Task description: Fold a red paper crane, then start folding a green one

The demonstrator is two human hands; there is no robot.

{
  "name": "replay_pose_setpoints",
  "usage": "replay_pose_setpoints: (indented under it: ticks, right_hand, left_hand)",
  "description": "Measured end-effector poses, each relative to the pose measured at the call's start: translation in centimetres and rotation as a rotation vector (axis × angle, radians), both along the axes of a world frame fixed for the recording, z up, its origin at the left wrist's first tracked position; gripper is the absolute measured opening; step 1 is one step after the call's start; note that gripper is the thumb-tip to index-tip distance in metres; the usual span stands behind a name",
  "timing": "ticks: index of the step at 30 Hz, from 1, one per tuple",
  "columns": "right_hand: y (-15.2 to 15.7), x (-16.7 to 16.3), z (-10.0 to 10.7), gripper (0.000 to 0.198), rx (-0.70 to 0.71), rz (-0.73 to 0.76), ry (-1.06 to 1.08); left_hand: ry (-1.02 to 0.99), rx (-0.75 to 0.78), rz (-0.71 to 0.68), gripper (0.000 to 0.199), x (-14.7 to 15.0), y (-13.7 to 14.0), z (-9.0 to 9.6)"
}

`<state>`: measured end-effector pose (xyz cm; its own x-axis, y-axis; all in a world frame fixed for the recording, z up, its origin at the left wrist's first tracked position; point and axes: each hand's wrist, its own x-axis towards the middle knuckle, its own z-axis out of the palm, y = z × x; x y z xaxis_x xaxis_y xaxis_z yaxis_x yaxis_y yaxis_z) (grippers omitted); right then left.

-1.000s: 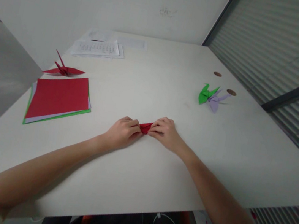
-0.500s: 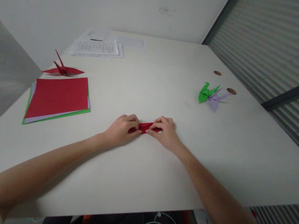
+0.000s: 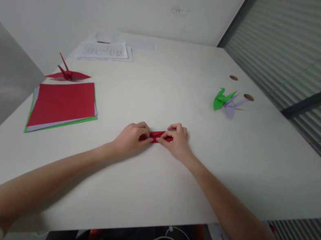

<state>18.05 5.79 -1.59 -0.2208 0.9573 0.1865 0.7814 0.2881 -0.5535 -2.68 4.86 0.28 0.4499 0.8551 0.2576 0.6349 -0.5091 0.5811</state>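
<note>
A narrow piece of folded red paper [image 3: 155,136] lies on the white table [image 3: 149,184], in front of me. My left hand [image 3: 133,138] is closed over its left end, with thumb and fingers pressed on the paper. On the other end, my right hand [image 3: 177,141] pinches it, fingertips along the upper edge and thumb near the middle. A short stretch of the red paper shows between the two thumbs. Both ends are partly hidden under my fingers.
Stacked red, lilac and green sheets [image 3: 63,105] lie at left, a red paper crane [image 3: 68,75] behind them. At right stand a green paper crane [image 3: 220,100] and a lilac paper crane [image 3: 230,108]. Printed papers [image 3: 104,51] lie at the back left, blinds [image 3: 315,52] at right.
My right hand's fingers have shifted slightly, its thumb a touch to the left on the red paper. The left hand stays almost where it was.
</note>
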Motion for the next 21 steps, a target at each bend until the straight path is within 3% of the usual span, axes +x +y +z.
replay_pose_setpoints:
  ticks: [4, 10, 21]
  right_hand:
    - [-0.1, 0.0, 0.1, 0.017, 0.005, 0.006, 0.000]
    - [0.0, 0.1, -0.2, 0.017, 0.034, 0.005, -0.013]
    - [0.0, -0.1, -0.2, 0.018, 0.029, -0.019, -0.017]
  left_hand:
    - [-0.001, 0.033, 0.050, 0.018, 0.3, -0.2, -0.3]
    - [0.065, 0.128, -0.005, 0.023, 0.1, 0.1, -0.9]
    - [-0.086, 0.022, -0.035, 0.025, 0.2, 0.5, -1.1]
